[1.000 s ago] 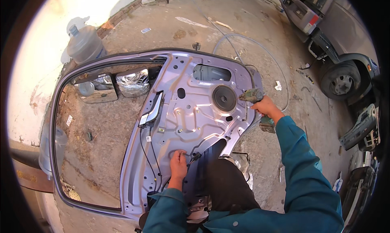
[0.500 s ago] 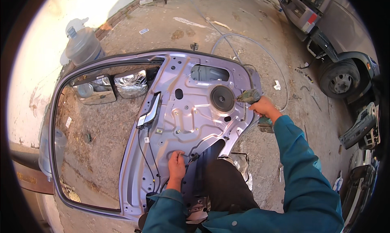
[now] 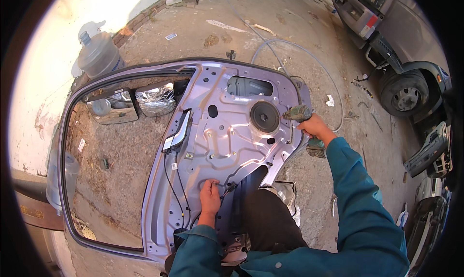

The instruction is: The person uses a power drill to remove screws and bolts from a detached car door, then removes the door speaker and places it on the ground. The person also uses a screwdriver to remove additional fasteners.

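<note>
A bare purple car door shell (image 3: 193, 108) lies flat before me, its window frame to the left. My right hand (image 3: 316, 126) grips a green cordless drill (image 3: 298, 113) by the handle. The drill's nose points left at the right rim of a round black speaker (image 3: 264, 117) set in the door. My left hand (image 3: 210, 198) is at the door's lower part with its fingers pinched together; whatever they hold is too small to make out. Close beside it lies a black wiring connector (image 3: 231, 186). A silver-and-black door handle piece (image 3: 178, 134) sits near the window frame.
Two mirrors (image 3: 113, 105) lie on the ground inside the window opening. A clear water jug (image 3: 100, 55) stands by the wall. A grey hose (image 3: 319, 64) loops behind the door. To the right are a vehicle's wheel (image 3: 404, 97) and loose car parts (image 3: 427, 151).
The drill has tilted and shifted very slightly upward in my right hand, near the speaker's rim. My left hand and the door have stayed where they were.
</note>
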Tool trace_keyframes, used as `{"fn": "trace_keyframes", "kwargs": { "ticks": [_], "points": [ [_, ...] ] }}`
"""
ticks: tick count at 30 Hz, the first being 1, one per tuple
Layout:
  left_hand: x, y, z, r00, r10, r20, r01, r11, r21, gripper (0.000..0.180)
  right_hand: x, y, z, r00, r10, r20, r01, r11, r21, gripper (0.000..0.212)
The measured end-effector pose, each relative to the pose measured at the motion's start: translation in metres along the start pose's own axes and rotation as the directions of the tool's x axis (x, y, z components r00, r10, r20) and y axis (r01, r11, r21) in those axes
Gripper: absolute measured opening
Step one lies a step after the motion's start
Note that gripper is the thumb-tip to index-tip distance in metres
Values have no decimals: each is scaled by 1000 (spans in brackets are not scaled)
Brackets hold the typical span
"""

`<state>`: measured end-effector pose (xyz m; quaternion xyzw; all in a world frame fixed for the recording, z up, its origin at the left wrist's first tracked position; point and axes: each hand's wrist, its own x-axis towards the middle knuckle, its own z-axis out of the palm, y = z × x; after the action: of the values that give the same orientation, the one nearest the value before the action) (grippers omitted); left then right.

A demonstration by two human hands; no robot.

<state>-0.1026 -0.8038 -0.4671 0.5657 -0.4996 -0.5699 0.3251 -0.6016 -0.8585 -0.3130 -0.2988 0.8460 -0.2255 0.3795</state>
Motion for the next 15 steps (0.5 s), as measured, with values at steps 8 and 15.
{"fn": "trace_keyframes", "kwargs": {
  "ticks": [8,15],
  "points": [
    [1,-2,0,1000,17,-12,-17,1000,0,16,-1,-8,3,1000,15,17,-15,1000,-21,21],
    [1,-1,0,1000,26,-15,-26,1000,-8,16,0,-6,3,1000,12,13,-11,1000,-4,22]
  ]
}}
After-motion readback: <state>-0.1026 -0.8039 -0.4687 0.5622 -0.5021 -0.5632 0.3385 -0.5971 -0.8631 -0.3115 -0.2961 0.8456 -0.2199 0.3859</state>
